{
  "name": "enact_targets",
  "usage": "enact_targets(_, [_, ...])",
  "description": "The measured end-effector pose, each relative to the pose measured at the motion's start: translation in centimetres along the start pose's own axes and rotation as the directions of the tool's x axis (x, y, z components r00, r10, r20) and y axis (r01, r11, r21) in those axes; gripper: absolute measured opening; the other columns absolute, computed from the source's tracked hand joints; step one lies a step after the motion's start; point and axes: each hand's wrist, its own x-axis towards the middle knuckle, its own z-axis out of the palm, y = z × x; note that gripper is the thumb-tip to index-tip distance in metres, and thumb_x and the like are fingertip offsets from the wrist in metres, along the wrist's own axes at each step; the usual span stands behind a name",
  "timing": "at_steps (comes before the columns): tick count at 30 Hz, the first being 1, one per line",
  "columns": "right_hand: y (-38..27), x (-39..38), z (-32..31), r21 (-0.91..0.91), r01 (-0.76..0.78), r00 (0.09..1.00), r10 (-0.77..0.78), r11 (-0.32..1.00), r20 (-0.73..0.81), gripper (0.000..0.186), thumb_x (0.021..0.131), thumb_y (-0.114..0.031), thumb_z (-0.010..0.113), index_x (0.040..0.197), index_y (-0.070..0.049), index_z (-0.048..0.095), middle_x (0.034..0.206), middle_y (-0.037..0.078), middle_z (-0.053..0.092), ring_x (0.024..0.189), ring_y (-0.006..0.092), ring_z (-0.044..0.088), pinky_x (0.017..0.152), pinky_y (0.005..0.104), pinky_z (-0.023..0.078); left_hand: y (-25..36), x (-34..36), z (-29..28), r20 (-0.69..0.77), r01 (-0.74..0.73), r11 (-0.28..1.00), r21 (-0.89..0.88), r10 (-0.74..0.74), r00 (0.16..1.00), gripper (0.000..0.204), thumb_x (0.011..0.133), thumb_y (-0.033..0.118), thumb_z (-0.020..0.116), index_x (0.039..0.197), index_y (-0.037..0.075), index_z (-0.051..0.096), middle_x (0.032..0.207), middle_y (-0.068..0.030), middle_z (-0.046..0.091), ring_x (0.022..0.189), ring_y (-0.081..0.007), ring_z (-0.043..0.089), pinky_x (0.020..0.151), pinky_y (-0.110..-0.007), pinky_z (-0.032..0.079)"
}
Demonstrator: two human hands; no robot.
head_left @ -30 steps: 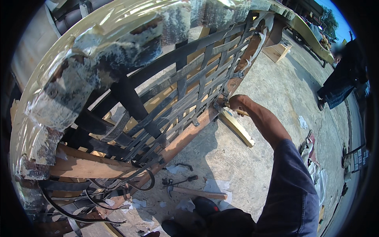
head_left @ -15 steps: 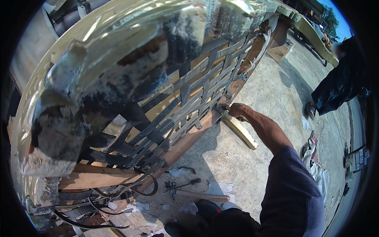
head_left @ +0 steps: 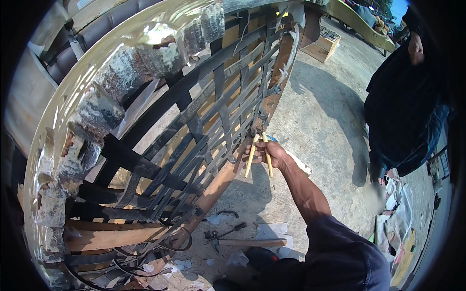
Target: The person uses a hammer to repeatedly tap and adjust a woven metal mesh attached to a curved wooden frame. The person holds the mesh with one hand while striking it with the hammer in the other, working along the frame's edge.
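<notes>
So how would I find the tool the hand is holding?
Find the big upturned sofa frame with dark woven straps. Follow its wooden rail to the right hand. The pincers it holds have two pale yellow handles, unlike the hammer lying on the ground.

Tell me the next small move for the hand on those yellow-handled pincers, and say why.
Probably squeeze the handles shut and lever outward. The right hand grips the yellow-handled pincers, whose head sits against the wooden frame rail right where dark webbing straps are fastened. The handles look slightly spread, so the bite seems not fully closed. What the head grips is too small to tell.
</notes>
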Motion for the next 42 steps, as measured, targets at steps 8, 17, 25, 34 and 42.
enact_targets(8, [-1.3,5.2,1.0,0.351,0.130,0.991,-0.126,0.927,-0.035,0.032,0.113,-0.023,0.034,0.121,0.005,0.047,0.106,0.023,0.069,0.099,0.0340,0.074,0.082,0.0470,0.067,0.9,0.2,0.0,-0.010,0.059,0.998,-0.003,-0.059,0.998,0.047,0.101,0.020,0.063,0.146,0.013,0.056,0.141,-0.0173,0.061,0.132,-0.0373,0.056,0.111,-0.046,0.045])
enact_targets(17, [-2.0,7.6,-3.8,-0.617,-0.174,0.903,-0.125,0.768,-0.411,0.021,0.101,-0.017,0.061,0.101,0.004,0.056,0.071,0.010,0.058,0.053,0.0196,0.059,0.040,0.0365,0.045,0.8,0.2,-0.2,-0.005,0.098,0.995,-0.005,-0.098,0.995,0.046,0.102,0.021,0.062,0.147,0.015,0.055,0.142,-0.0164,0.060,0.133,-0.0368,0.055,0.111,-0.046,0.045])
enact_targets(25, [-1.1,2.7,-7.8,-0.958,-0.094,0.801,-0.592,-0.270,0.088,0.019,0.098,-0.017,0.061,0.095,0.001,0.067,0.077,0.016,0.071,0.066,0.0249,0.072,0.051,0.0388,0.057,1.0,0.3,-0.7,0.017,0.129,0.992,-0.004,-0.129,0.992,0.045,0.103,0.022,0.061,0.147,0.018,0.055,0.143,-0.0155,0.060,0.133,-0.0364,0.055,0.112,-0.046,0.045])
enact_targets(34, [-3.2,3.8,-1.9,-0.033,-0.023,0.996,0.020,0.999,-0.092,0.021,0.110,-0.012,0.040,0.120,0.005,0.046,0.108,0.028,0.071,0.095,0.0363,0.076,0.081,0.0460,0.069,0.8,0.5,-0.6,0.016,0.140,0.990,0.005,-0.140,0.990,0.045,0.103,0.020,0.060,0.147,0.018,0.055,0.143,-0.0148,0.060,0.135,-0.0354,0.054,0.112,-0.045,0.044])
enact_targets(42, [-2.3,8.1,-2.5,0.431,0.035,0.999,-0.033,0.902,-0.013,0.023,0.111,-0.014,0.036,0.124,0.004,0.039,0.114,0.031,0.065,0.101,0.0444,0.072,0.086,0.0506,0.067,0.5,0.6,-0.6,0.016,0.145,0.989,-0.025,-0.145,0.989,0.045,0.102,0.020,0.060,0.147,0.016,0.055,0.142,-0.0157,0.060,0.133,-0.0361,0.055,0.112,-0.046,0.045])
